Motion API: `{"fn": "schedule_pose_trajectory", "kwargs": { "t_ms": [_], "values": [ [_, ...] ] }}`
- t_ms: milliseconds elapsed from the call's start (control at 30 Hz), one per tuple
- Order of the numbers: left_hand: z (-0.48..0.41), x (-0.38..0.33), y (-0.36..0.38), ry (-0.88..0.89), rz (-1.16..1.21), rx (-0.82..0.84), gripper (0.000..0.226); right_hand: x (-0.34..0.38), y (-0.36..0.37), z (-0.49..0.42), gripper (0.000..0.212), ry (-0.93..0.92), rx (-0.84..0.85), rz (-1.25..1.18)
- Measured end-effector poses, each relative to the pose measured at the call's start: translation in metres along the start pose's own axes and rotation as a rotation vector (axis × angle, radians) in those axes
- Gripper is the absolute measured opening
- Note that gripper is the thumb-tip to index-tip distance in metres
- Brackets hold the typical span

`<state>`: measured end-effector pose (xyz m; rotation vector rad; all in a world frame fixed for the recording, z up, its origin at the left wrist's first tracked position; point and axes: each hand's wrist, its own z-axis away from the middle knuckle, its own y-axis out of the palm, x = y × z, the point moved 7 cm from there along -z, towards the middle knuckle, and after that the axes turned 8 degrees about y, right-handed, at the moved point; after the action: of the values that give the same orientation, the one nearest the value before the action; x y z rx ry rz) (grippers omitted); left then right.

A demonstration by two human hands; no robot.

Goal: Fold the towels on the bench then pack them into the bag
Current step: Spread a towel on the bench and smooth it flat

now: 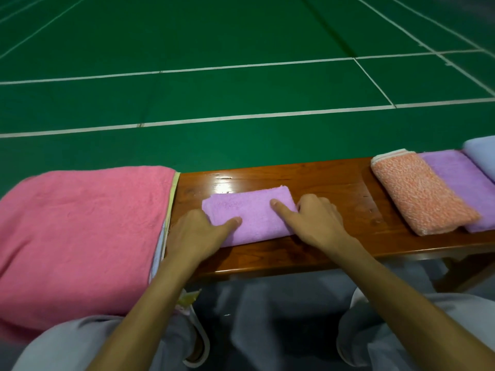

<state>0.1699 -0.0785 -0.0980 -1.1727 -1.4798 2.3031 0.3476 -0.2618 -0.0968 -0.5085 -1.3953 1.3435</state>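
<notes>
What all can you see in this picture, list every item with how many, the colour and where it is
Small folded towel: one, lilac, middle of bench, under both hands.
Large towel: one, pink, left end, topping a pile.
Folded towels at right: three, overlapping in a row; orange speckled, purple, pale blue at the frame edge.
Bench: one, glossy brown wood.
Court floor: green, white lines, beyond the bench.
Left hand: on the lilac towel's left end.
Right hand: on its right end.
</notes>
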Motion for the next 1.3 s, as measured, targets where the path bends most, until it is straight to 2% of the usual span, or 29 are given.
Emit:
{"fn": "schedule_pose_trajectory", "kwargs": {
  "t_ms": [67, 200, 267, 367, 467, 567, 667, 767, 867, 933, 1033, 1100, 1167, 1300],
  "values": [
    [-0.002, -0.009, 0.001, -0.024, 0.111, -0.007, 0.081, 0.005, 0.001, 0.0, 0.056, 0.002, 0.007, -0.002],
    [-0.003, -0.02, 0.0, -0.011, 0.289, -0.008, 0.047, 0.002, -0.006, -0.004, 0.048, 0.037, 0.051, -0.148],
    [-0.003, -0.024, 0.002, 0.007, 0.36, 0.012, 0.041, -0.002, -0.005, -0.008, 0.049, 0.041, 0.092, -0.248],
    [0.001, -0.024, 0.011, -0.083, 0.662, 0.142, 0.04, -0.006, -0.007, -0.009, 0.039, 0.024, 0.153, -0.506],
    [0.0, -0.025, 0.021, -0.178, 0.915, 0.224, 0.043, -0.007, -0.011, -0.007, 0.036, -0.016, 0.191, -0.796],
    [-0.006, -0.032, 0.028, -0.243, 1.138, 0.189, 0.072, -0.015, -0.021, -0.008, 0.029, -0.049, 0.15, -0.915],
    [-0.014, -0.047, 0.033, -0.226, 1.31, 0.146, 0.072, -0.026, -0.027, -0.005, 0.047, -0.043, 0.201, -1.025],
    [-0.018, -0.069, 0.038, -0.128, 1.3, 0.111, 0.057, -0.04, -0.046, 0.001, 0.071, -0.107, 0.168, -1.011],
    [-0.018, -0.085, 0.042, -0.011, 1.093, 0.044, 0.062, -0.059, -0.068, 0.002, 0.081, -0.172, 0.101, -0.965],
    [-0.018, -0.105, 0.047, 0.072, 0.963, 0.044, 0.068, -0.075, -0.081, 0.0, 0.072, -0.183, 0.06, -0.943],
    [-0.029, -0.153, 0.063, 0.113, 0.998, 0.09, 0.05, -0.109, -0.102, -0.009, 0.037, -0.143, -0.053, -0.955],
    [-0.042, -0.195, 0.079, 0.114, 1.018, 0.149, 0.05, -0.14, -0.119, -0.017, 0.021, -0.069, -0.162, -1.033],
    [-0.058, -0.24, 0.098, 0.151, 1.019, 0.202, 0.056, -0.173, -0.14, -0.025, 0.015, -0.001, -0.287, -1.108],
    [-0.076, -0.338, 0.142, 0.229, 1.097, 0.381, 0.044, -0.243, -0.18, -0.031, 0.014, 0.149, -0.522, -1.167]
  ]
}}
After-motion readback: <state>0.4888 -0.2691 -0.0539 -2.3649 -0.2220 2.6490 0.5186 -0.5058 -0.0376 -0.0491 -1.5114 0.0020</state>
